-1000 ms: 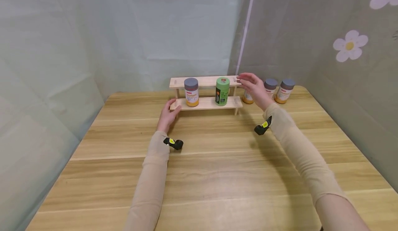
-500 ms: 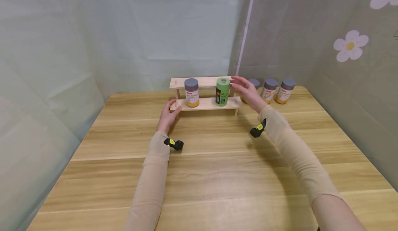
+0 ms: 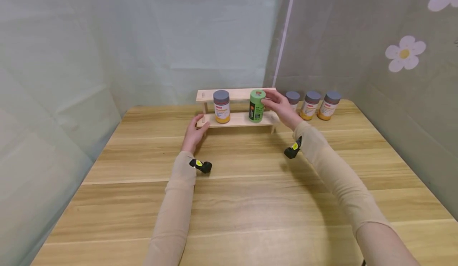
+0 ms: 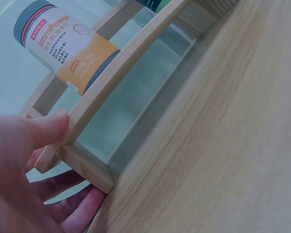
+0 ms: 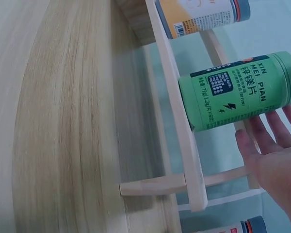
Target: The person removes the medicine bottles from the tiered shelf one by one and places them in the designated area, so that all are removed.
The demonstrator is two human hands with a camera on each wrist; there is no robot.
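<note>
Green bottle label unreadable from head view; right hand grasp unclear.

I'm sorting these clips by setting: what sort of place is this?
Probably a staged recording booth, not a home: a wooden table enclosed by hung sheeting with flower stickers, bearing only a small wooden rack and supplement bottles.
</note>
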